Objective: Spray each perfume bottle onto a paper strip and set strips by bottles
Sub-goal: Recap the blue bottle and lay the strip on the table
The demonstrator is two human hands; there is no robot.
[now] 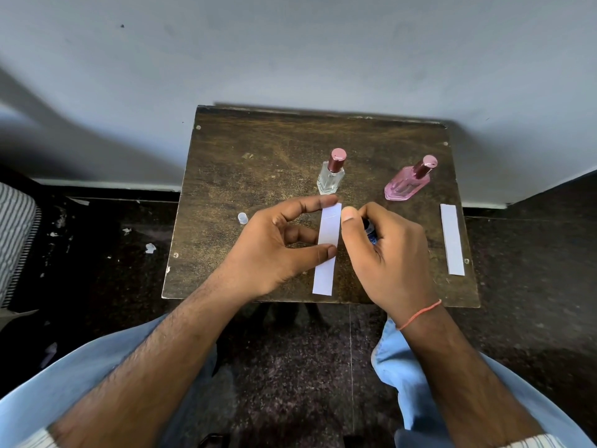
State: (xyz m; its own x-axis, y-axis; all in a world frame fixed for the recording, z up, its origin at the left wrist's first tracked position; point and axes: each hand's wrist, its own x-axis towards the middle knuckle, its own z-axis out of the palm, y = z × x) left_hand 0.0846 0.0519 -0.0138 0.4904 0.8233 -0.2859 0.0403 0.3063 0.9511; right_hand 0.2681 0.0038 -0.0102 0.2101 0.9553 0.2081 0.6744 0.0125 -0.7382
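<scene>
- Spraying step: left hand pinches a paper strip upright near the table's front edge.
- Right hand curls around a small dark bottle, touching the strip.
- Next, probably: press the nozzle, aimed squarely at the paper.

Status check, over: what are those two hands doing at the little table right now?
Left hand pinches white paper strip. Right hand grips small dark blue bottle, aimed at strip. Clear glass bottle and pink glass bottle capped. Nothing blocking.

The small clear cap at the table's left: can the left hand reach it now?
Probably not yet: the cap lies unblocked beside the left hand, but that hand pinches the paper strip.
</scene>
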